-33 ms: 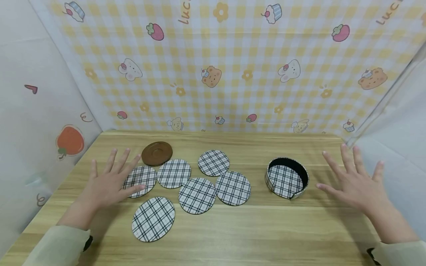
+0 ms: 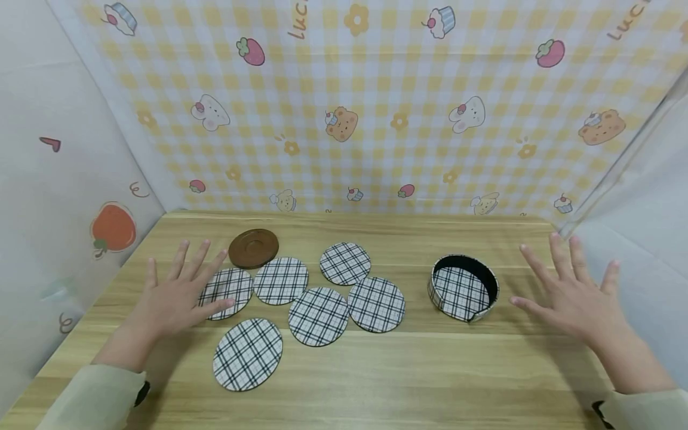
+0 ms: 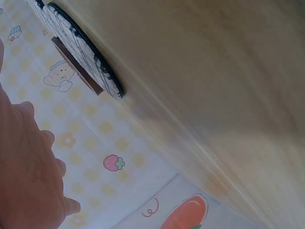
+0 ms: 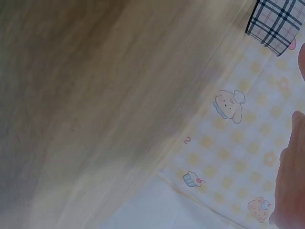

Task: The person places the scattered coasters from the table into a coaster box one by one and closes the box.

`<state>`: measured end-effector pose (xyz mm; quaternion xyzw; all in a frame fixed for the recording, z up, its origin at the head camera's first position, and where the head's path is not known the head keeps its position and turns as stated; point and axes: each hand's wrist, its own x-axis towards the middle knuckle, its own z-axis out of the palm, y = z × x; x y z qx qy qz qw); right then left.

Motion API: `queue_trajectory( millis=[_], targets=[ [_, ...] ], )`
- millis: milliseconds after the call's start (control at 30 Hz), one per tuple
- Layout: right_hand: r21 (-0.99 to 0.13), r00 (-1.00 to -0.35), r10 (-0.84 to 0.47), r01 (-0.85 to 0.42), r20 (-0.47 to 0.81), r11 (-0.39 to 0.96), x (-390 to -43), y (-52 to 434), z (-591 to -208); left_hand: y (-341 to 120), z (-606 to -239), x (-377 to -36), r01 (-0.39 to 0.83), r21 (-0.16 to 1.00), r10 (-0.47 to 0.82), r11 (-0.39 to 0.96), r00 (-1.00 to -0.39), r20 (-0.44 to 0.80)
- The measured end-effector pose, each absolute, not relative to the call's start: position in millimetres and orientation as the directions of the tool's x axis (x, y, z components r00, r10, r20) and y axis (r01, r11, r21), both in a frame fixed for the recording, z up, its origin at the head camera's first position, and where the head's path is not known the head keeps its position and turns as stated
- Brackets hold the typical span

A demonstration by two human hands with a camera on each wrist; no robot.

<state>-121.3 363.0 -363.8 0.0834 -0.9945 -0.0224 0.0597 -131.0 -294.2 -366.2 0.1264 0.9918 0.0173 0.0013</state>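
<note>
Several round plaid coasters lie flat on the wooden table [image 2: 419, 370]; the nearest one [image 2: 248, 353] is at the front left. My left hand [image 2: 174, 295] hovers with straight, spread fingers over the leftmost plaid coaster [image 2: 232, 285] and holds nothing. A brown coaster [image 2: 254, 248] sits behind it. A round plaid holder [image 2: 488, 276] with one plaid coaster inside stands at the right. My right hand [image 2: 572, 295] is spread flat just right of the holder, apart from it. The left wrist view catches a coaster edge [image 3: 90, 62]; the right wrist view catches the holder [image 4: 274, 24].
A checked yellow cloth wall [image 2: 376, 119] with cartoon prints closes the back of the table. White sheet walls stand at the left [image 2: 48, 197] and the right [image 2: 650, 227]. Bare wood lies along the table's front edge.
</note>
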Motion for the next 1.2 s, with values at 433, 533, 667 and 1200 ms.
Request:
queue_trajectory(
  millis=[433,533,667,1200],
  targets=[
    [0.036,-0.980,-0.169,-0.166,0.102,0.985,-121.7,358.6,-366.1,-293.2,-365.6,-125.1,0.269,0.026,0.269,0.963,-0.963,0.009],
    [0.033,-0.980,-0.171,-0.169,0.103,0.985,-121.1,357.9,-368.1,-292.3,-366.7,-123.5,0.276,0.026,0.276,0.961,-0.961,0.021],
    [0.041,-0.978,-0.183,-0.180,0.097,0.983,-120.7,356.2,-369.2,-290.6,-366.5,-120.6,0.288,0.033,0.287,0.957,-0.957,0.032],
    [-0.020,-0.966,-0.248,-0.250,0.069,0.968,-120.3,336.9,-369.1,-274.5,-364.6,-103.9,0.380,0.086,0.376,0.921,-0.925,0.052]
  ],
)
